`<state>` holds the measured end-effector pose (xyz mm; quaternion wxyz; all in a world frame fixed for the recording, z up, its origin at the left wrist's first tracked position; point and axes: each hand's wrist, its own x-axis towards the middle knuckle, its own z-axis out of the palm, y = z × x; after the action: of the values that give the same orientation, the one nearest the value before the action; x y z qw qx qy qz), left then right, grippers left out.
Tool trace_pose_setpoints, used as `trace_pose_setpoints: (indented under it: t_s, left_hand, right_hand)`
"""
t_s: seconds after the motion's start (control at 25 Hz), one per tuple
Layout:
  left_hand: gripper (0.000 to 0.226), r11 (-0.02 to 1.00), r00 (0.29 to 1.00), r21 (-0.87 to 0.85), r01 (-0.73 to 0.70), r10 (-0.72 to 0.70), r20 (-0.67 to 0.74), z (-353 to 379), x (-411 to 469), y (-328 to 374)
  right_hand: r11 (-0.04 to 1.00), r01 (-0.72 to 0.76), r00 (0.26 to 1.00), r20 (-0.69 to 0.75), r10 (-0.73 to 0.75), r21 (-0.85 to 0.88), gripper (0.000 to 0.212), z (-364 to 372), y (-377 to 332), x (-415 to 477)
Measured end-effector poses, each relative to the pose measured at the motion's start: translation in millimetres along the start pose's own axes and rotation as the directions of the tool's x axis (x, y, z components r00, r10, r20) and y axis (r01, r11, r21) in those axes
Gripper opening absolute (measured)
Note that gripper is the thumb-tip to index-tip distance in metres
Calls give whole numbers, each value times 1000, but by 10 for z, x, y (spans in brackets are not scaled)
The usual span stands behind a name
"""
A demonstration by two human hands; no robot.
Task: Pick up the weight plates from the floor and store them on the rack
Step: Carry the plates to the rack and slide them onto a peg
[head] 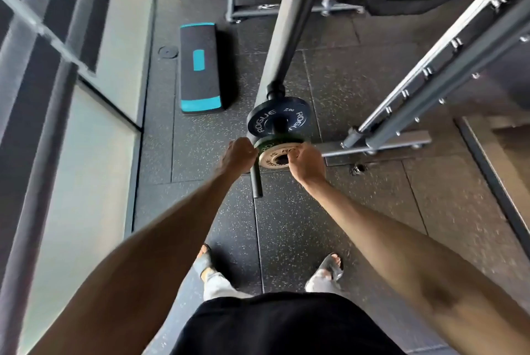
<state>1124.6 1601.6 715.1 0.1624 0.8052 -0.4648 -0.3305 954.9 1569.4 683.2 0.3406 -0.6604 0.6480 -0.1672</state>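
A small white weight plate (271, 159) sits on a short black peg of the rack, with a green plate (275, 142) right behind it and a larger black Rogue plate (261, 122) on another peg above. My left hand (238, 153) grips the left edge of the white and green plates. My right hand (305, 163) pinches the white plate's right edge. A second black peg (256, 182) sticks out below my left hand.
The rack's grey upright (286, 39) and slanted frame (430, 73) rise ahead and to the right. A black and teal step platform (200, 67) lies on the speckled rubber floor at left. Glass panels line the left side. My feet stand below.
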Motion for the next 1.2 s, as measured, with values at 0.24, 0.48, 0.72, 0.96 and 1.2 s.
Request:
trace_pose_setpoints:
  t_s: [0.24, 0.48, 0.72, 0.96, 1.2]
  left_hand:
    - [35, 981, 966, -59, -182, 190, 175, -288, 271, -56]
    - [93, 982, 925, -122, -146, 180, 336, -240, 605, -47]
    - [98, 961, 934, -250, -121, 196, 299, -53, 726, -134]
    - [94, 939, 944, -302, -164, 239, 228, 11, 981, -165]
    - [89, 962, 930, -169, -216, 255, 265, 23, 1104, -226]
  right_hand:
    - [947, -273, 949, -114, 293, 167, 43, 290, -247, -185]
    - [869, -439, 892, 0, 451, 229, 119, 628, -226, -127]
    - [912, -383, 920, -28, 391, 147, 107, 743, -267, 144]
    - [889, -392, 917, -29, 397, -235, 67, 593, -443, 578]
    - [876, -427, 901, -26, 432, -226, 46, 601, -605, 806]
